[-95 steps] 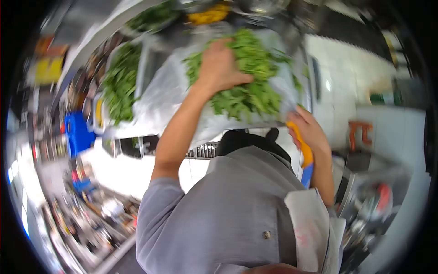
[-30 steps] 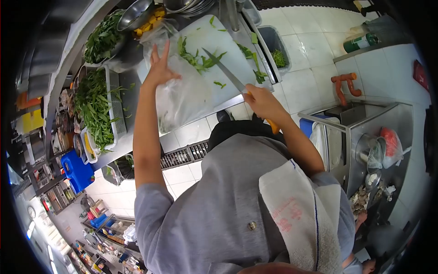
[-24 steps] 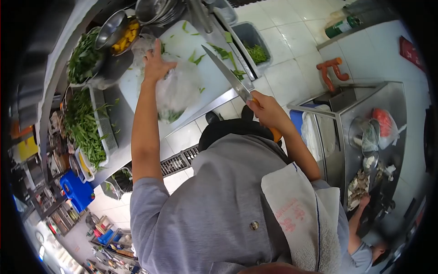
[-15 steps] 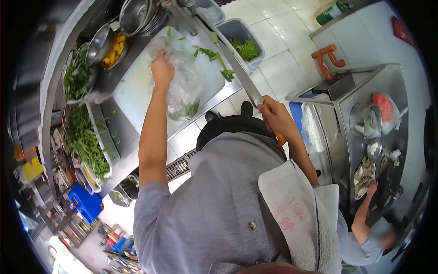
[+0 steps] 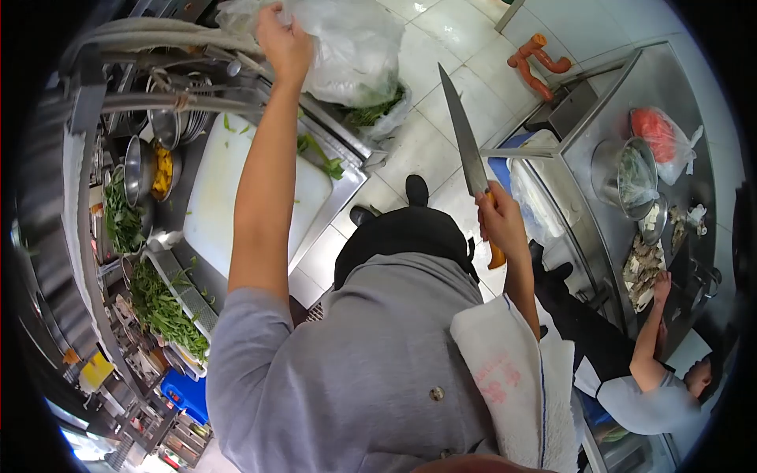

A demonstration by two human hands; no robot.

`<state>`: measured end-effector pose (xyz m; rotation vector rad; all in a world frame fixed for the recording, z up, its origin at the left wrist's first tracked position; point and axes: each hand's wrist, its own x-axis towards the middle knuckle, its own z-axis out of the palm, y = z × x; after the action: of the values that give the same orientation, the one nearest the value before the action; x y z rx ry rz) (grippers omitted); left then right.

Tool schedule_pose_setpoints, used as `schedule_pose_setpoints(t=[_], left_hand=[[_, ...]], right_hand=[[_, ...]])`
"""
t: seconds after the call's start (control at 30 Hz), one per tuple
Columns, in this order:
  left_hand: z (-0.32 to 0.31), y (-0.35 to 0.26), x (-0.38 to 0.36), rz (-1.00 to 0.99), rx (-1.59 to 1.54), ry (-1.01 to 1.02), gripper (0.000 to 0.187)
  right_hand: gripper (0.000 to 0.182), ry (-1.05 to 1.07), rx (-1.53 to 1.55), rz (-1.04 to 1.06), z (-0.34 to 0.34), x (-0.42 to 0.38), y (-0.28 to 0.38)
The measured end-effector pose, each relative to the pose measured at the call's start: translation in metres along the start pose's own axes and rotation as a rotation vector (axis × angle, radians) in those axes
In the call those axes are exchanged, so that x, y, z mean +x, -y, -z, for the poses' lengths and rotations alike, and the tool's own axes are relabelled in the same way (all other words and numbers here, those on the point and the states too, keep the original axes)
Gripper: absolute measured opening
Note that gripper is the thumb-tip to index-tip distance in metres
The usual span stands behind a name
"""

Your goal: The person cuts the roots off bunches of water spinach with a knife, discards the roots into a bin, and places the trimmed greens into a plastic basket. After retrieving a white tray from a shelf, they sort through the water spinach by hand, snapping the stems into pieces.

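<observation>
My left hand point(image 5: 284, 43) is closed on a clear plastic bag point(image 5: 355, 59), held out past the far end of the white cutting board point(image 5: 229, 177). The bag hangs over the greens bin, whose rim is mostly covered; some leafy greens point(image 5: 372, 114) show beneath it. In my right hand point(image 5: 501, 217) is a large kitchen knife point(image 5: 467, 130), its orange handle gripped and its blade pointing up and away from me, clear of the board. Cut green stems point(image 5: 319, 158) lie on the board's far right edge.
Left of the board stand a tray of leafy greens point(image 5: 162, 303) and a bowl of yellow pieces point(image 5: 163, 172). At right, a steel counter point(image 5: 607, 102) carries a pot point(image 5: 619, 177) and a red-filled bag point(image 5: 661, 134); a co-worker's hand point(image 5: 662, 288) works there.
My left hand has lifted the plastic bag off the cutting board and carried it forward, over the floor-side bin. The knife stays in my right hand, now held out from the board. My view has shifted.
</observation>
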<state>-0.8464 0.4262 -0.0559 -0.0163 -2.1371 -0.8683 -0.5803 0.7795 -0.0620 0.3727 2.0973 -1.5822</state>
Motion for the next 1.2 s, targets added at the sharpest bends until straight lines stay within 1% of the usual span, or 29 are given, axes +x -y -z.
schedule_pose_setpoints(t=[0.07, 0.1, 0.13, 0.17, 0.2, 0.23, 0.27, 0.3, 0.37, 0.4, 0.47, 0.5, 0.53, 0.57, 0.6, 0.67, 0.7, 0.77, 0.8, 0.87, 0.93, 1.0, 1.07, 1.1, 1.13, 1.17, 1.2], left_hand=[[-0.032, 0.042, -0.001, -0.061, 0.096, 0.038, 0.030], [-0.040, 0.058, -0.004, -0.067, 0.100, 0.035, 0.030], [-0.044, 0.073, -0.007, 0.010, 0.169, 0.097, 0.030], [-0.051, 0.088, -0.006, 0.086, 0.233, 0.154, 0.031], [-0.056, 0.103, -0.003, 0.085, 0.233, 0.148, 0.031], [-0.057, 0.116, -0.005, 0.181, 0.291, 0.108, 0.030], [-0.057, 0.128, -0.007, 0.283, 0.351, 0.065, 0.030], [-0.056, 0.134, -0.006, 0.299, 0.355, 0.055, 0.030], [-0.056, 0.146, 0.008, 0.661, 0.379, 0.129, 0.031], [-0.060, 0.152, 0.017, 0.666, 0.372, 0.113, 0.031], [-0.069, 0.166, 0.031, 0.764, 0.378, 0.054, 0.030], [-0.075, 0.176, 0.042, 0.771, 0.373, 0.051, 0.030], [-0.081, 0.185, 0.057, 0.699, 0.376, -0.034, 0.030], [-0.085, 0.193, 0.068, 0.629, 0.385, -0.115, 0.031], [-0.086, 0.193, 0.080, 0.639, 0.390, -0.117, 0.031], [-0.090, 0.192, 0.106, 0.357, 0.536, -0.188, 0.028], [-0.094, 0.203, 0.114, 0.354, 0.543, -0.187, 0.028], [-0.104, 0.234, 0.122, 0.203, 0.728, -0.058, 0.025], [-0.113, 0.249, 0.118, 0.214, 0.741, -0.070, 0.025], [-0.124, 0.283, 0.089, 0.068, 0.887, 0.129, 0.028], [-0.144, 0.296, 0.050, 0.227, 0.980, 0.278, 0.026], [-0.166, 0.348, -0.008, 0.479, 0.914, 0.363, 0.026], [-0.183, 0.372, -0.047, 0.768, 0.855, 0.446, 0.030], [-0.192, 0.379, -0.055, 0.911, 0.782, 0.519, 0.034], [-0.200, 0.392, -0.066, 1.053, 0.704, 0.592, 0.038], [-0.207, 0.405, -0.075, 1.069, 0.710, 0.579, 0.038], [-0.215, 0.422, -0.091, 1.114, 0.649, 0.672, 0.040]], right_hand=[[0.020, -0.009, -0.024, 0.002, 0.013, -0.005, -0.005], [0.019, -0.024, -0.019, -0.033, 0.017, -0.006, -0.012], [0.019, -0.037, -0.016, -0.068, 0.021, -0.006, -0.017], [0.019, -0.036, -0.015, -0.059, 0.023, -0.005, -0.018], [0.018, -0.050, 0.035, -0.129, 0.025, -0.004, -0.019], [0.018, -0.060, 0.078, -0.207, 0.027, -0.004, -0.020], [0.018, -0.052, 0.063, -0.210, 0.029, 0.000, -0.020], [0.018, -0.037, 0.051, -0.225, 0.031, 0.005, -0.018], [0.018, 0.003, 0.015, -0.222, 0.033, 0.019, -0.010], [0.018, 0.003, 0.002, -0.210, 0.034, 0.027, -0.001], [0.019, 0.002, 0.005, -0.205, 0.031, 0.041, 0.018], [0.019, -0.009, -0.006, -0.199, 0.030, 0.048, 0.028], [0.019, -0.008, -0.022, -0.196, 0.030, 0.057, 0.031], [0.019, -0.006, 0.027, -0.188, 0.031, 0.065, 0.032], [0.019, -0.004, 0.082, -0.184, 0.030, 0.072, 0.034], [0.019, 0.004, 0.085, -0.203, 0.030, 0.087, 0.043], [0.019, 0.014, 0.073, -0.231, 0.030, 0.098, 0.046], [0.021, 0.022, 0.049, -0.286, 0.033, 0.123, 0.048], [0.021, 0.087, 0.025, -0.276, 0.038, 0.139, 0.044], [0.021, 0.178, -0.049, -0.309, 0.044, 0.177, 0.053], [0.021, 0.229, -0.097, -0.366, 0.050, 0.217, 0.060], [0.021, 0.252, -0.179, -0.368, 0.060, 0.251, 0.054], [0.019, 0.261, -0.181, -0.403, 0.068, 0.280, 0.061], [0.018, 0.219, -0.124, -0.443, 0.070, 0.291, 0.060], [0.017, 0.203, -0.164, -0.474, 0.069, 0.304, 0.069], [0.017, 0.192, -0.198, -0.463, 0.072, 0.314, 0.061], [0.018, 0.183, -0.230, -0.454, 0.075, 0.321, 0.052]])
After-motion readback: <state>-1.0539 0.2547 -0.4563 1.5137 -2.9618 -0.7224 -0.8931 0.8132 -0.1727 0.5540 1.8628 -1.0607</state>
